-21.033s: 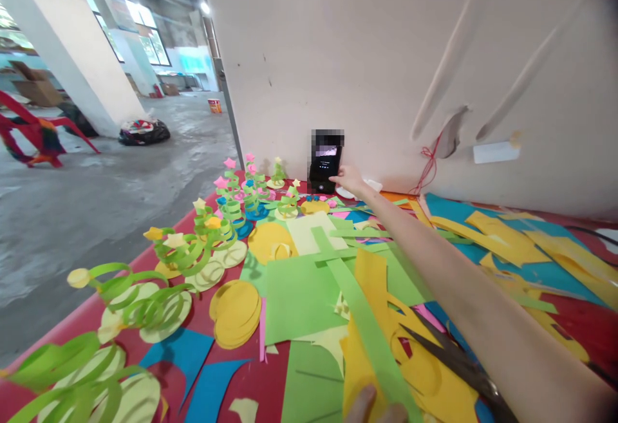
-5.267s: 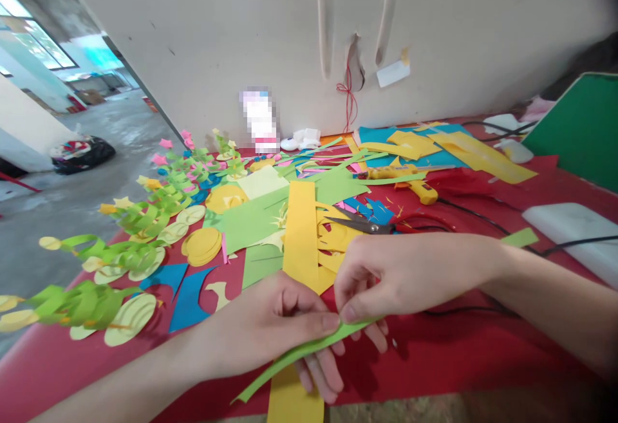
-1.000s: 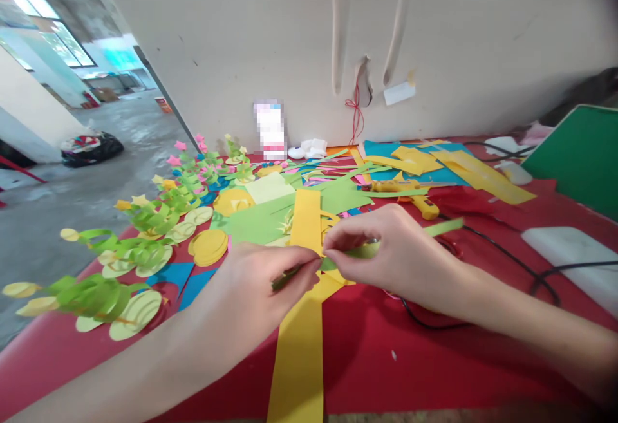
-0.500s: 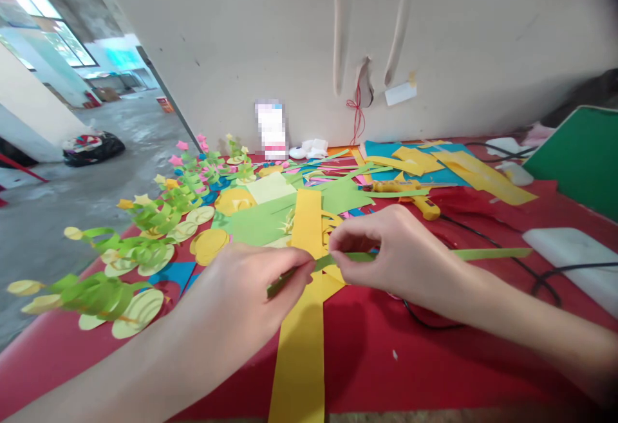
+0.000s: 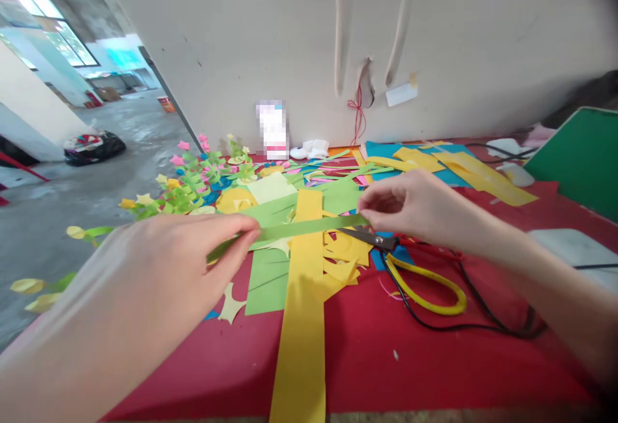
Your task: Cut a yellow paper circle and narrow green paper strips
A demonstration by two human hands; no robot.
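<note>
Between my two hands a green paper strip (image 5: 309,225) is stretched, crossing above a long yellow paper strip (image 5: 302,346). My left hand (image 5: 193,262) pinches it near one end, with a short tail showing under the palm. Thumb and forefinger of my right hand (image 5: 405,204) pinch it on the other side. Just below my right hand lie scissors (image 5: 381,241) with dark blades and a yellow handle loop. Under the strips are a green paper sheet (image 5: 270,281) and yellow paper scraps (image 5: 345,249). A pale star-shaped paper piece (image 5: 232,305) lies near my left hand.
Curly green paper decorations with stars (image 5: 188,178) line the table's left side. A black cable (image 5: 454,328) loops across the red tabletop (image 5: 386,384) on the right. A green board (image 5: 577,152) stands at far right, and a pale wall (image 5: 270,37) rises behind.
My hands have moved apart, the left one leftward and the right one up and right. More of the green strip now shows stretched between them, and the scissors are uncovered.
</note>
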